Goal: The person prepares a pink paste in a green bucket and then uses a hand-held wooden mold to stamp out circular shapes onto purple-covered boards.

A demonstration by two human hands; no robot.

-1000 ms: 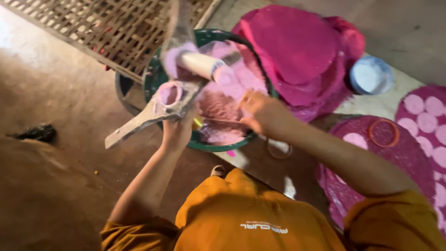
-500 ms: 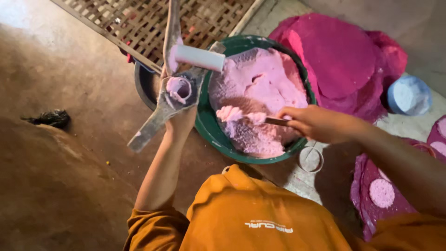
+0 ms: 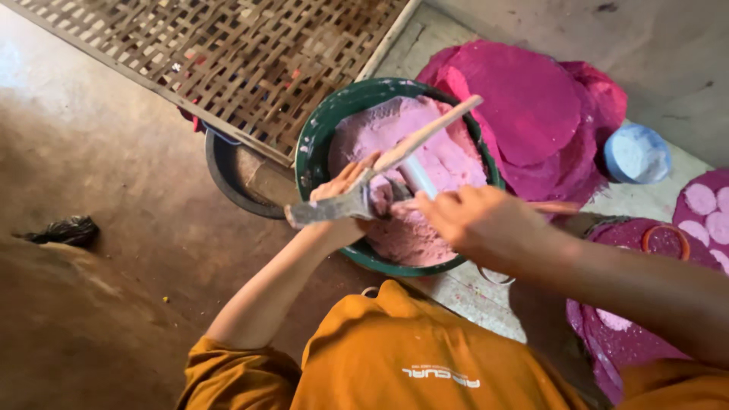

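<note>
A green bowl (image 3: 315,140) holds a mass of pale pink dough (image 3: 448,159). Over its near side my left hand (image 3: 340,196) grips a hand press, made of a grey metal lever (image 3: 323,212), a wooden handle (image 3: 437,127) slanting up to the right and a white tube (image 3: 418,176). My right hand (image 3: 474,220) is closed on a thin stick (image 3: 558,206) and sits against the press's tube, just above the dough. The stick's working end is hidden behind my fingers.
A woven bamboo tray (image 3: 228,53) lies at the top, partly over a dark basin (image 3: 228,186). Magenta cloths (image 3: 531,106) are piled right of the bowl, beside a pale blue lid (image 3: 636,154). Pink cloth with pale discs (image 3: 702,201) and an orange ring (image 3: 667,239) are on the right. A dark rag (image 3: 64,230) lies left.
The press has swung from standing upright at the bowl's left rim to lying across the bowl. My right hand moved left from scooping dough to the press's tube.
</note>
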